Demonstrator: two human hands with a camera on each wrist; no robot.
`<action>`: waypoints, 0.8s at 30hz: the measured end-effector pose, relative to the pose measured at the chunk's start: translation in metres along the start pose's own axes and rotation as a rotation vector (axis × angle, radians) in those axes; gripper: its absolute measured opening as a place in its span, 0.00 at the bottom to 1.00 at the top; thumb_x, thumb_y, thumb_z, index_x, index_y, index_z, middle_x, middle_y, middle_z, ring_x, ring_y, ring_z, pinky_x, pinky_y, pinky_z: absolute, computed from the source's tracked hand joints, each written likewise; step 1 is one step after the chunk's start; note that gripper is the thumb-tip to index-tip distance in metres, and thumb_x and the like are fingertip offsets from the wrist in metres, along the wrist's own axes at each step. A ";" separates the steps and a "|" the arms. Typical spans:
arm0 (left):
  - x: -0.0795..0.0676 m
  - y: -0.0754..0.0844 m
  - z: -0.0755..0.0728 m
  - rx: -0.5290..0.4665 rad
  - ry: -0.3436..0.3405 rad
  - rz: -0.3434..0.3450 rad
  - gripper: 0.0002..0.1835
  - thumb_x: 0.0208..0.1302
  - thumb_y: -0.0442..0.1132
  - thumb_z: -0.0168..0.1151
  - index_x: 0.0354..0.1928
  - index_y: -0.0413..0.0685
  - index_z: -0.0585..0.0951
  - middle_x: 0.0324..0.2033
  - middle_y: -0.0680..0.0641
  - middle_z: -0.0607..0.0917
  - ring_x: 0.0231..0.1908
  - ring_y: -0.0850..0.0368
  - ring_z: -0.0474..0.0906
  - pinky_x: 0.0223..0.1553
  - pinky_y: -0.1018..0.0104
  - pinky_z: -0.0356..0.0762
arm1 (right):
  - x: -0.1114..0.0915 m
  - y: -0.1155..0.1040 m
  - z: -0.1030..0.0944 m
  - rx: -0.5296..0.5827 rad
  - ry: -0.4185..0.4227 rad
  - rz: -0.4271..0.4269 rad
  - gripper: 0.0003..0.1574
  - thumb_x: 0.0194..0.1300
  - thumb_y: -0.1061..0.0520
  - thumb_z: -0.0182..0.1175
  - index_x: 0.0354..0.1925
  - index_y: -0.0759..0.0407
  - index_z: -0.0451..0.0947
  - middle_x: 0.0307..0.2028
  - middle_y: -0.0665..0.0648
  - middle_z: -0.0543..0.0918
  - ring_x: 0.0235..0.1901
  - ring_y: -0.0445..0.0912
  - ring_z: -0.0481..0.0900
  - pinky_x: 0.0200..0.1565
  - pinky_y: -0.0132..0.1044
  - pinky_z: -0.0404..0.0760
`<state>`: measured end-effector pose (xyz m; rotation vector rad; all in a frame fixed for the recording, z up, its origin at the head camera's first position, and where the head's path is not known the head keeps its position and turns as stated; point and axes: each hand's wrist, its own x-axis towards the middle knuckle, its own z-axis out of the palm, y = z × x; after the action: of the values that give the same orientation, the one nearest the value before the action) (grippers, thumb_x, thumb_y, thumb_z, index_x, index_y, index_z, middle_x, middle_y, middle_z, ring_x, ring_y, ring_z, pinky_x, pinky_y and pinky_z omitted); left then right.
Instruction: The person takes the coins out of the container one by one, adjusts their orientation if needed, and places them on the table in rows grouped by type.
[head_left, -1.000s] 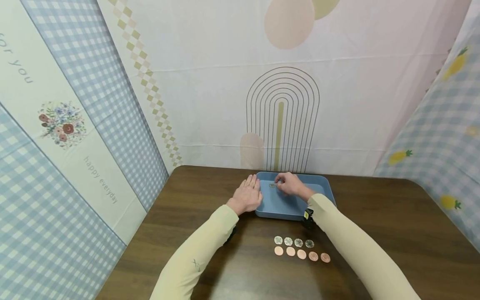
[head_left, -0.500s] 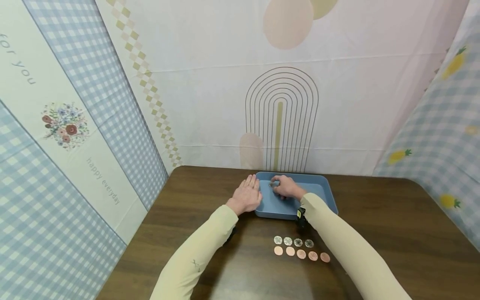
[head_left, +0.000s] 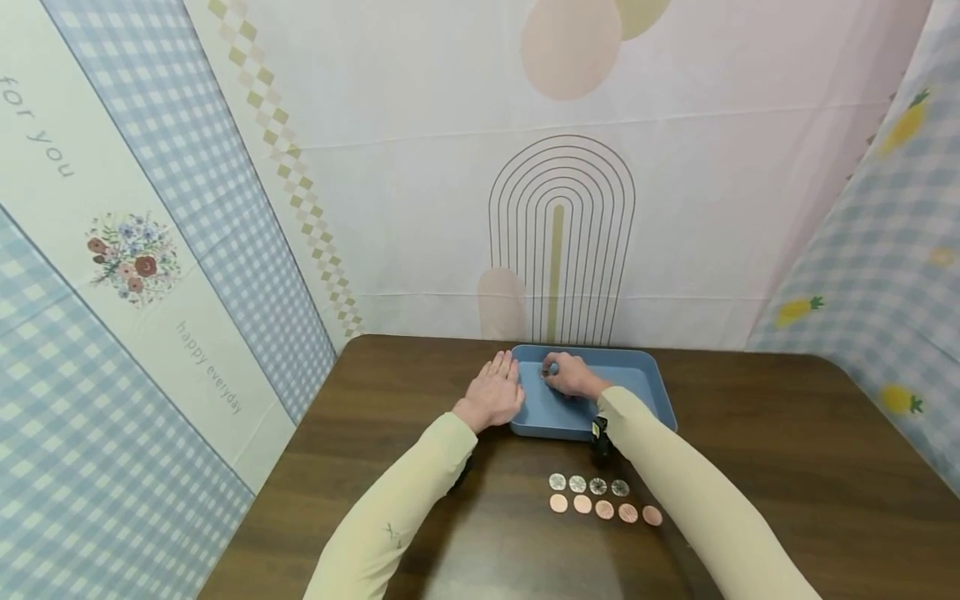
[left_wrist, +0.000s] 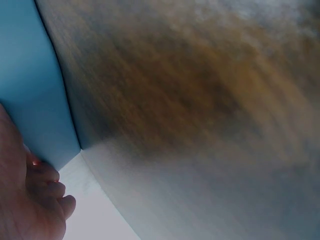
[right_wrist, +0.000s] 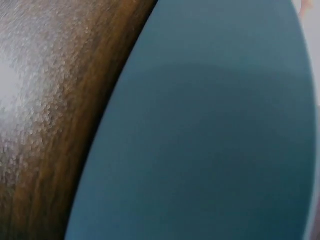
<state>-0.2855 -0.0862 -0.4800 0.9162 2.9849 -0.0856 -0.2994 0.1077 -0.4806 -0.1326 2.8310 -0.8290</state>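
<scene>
My left hand [head_left: 495, 392] lies with straight fingers along the left rim of a shallow blue tray [head_left: 555, 427]. In the left wrist view part of that hand [left_wrist: 30, 200] shows beside the tray's side wall [left_wrist: 40, 85]. My right hand [head_left: 572, 376] is inside the tray, near its back left part. Its thumb and index finger curl together and pinch a small silver coin [head_left: 546, 372], mostly covered by the fingertips. The right wrist view shows the tray's outer wall [right_wrist: 200, 140] and none of the coin.
In front of the tray, silver coins [head_left: 577, 483] lie in a row on the brown wooden table [head_left: 420, 367]. A row of copper coins [head_left: 604, 509] runs just nearer. A patterned cloth [head_left: 420, 208] hangs behind the table's back edge.
My right thumb and index finger have closed together at the silver coin, which lay in the tray before. The right forearm shifted slightly left; the left hand stays in place.
</scene>
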 end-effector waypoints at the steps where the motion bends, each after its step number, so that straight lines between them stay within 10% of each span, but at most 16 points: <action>1: 0.001 0.000 0.000 -0.001 0.001 -0.002 0.33 0.76 0.49 0.32 0.76 0.40 0.53 0.78 0.41 0.50 0.78 0.48 0.44 0.77 0.56 0.47 | 0.000 0.000 -0.001 0.000 -0.004 0.002 0.18 0.69 0.58 0.57 0.56 0.60 0.76 0.23 0.57 0.79 0.15 0.43 0.73 0.15 0.32 0.71; 24: 0.015 0.003 -0.005 0.000 0.017 -0.024 0.33 0.76 0.49 0.33 0.76 0.38 0.54 0.77 0.40 0.52 0.77 0.46 0.47 0.77 0.55 0.50 | 0.015 0.005 -0.011 -0.007 0.090 0.002 0.10 0.64 0.57 0.63 0.40 0.59 0.73 0.32 0.59 0.78 0.19 0.46 0.73 0.20 0.34 0.71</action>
<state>-0.2963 -0.0754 -0.4760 0.8855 3.0124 -0.0782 -0.3169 0.1155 -0.4768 -0.0958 2.9171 -0.8457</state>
